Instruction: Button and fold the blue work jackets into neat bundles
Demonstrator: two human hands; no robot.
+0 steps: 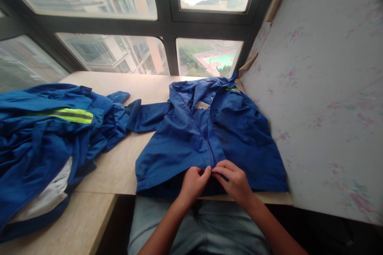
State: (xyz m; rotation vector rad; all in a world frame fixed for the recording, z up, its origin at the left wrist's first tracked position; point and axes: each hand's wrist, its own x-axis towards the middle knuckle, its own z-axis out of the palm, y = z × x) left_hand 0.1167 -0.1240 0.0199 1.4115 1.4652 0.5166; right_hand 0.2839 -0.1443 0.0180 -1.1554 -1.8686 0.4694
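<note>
A blue jacket (pixel 248 139) lies spread on the ledge in front of me, its collar toward the window and its hem toward me. My left hand (pixel 194 183) pinches the bottom front edge of the jacket, at the lower end of the zipper (pixel 210 149). Right beside it, my right hand (pixel 235 179) is closed on the other front edge at the hem, fingertips touching those of the left. The small zipper parts between the fingers are hidden. Higher up, the jacket's front gapes, showing a pale label (pixel 202 105) inside the neck.
Another blue garment (pixel 44 147) with a yellow-green reflective strip (pixel 70 115) lies heaped at the left, touching the jacket's sleeve. A pale ledge (pixel 119 167) runs beneath both. Windows (pixel 209 57) stand behind, and a flowered wall (pixel 323 99) borders the right side.
</note>
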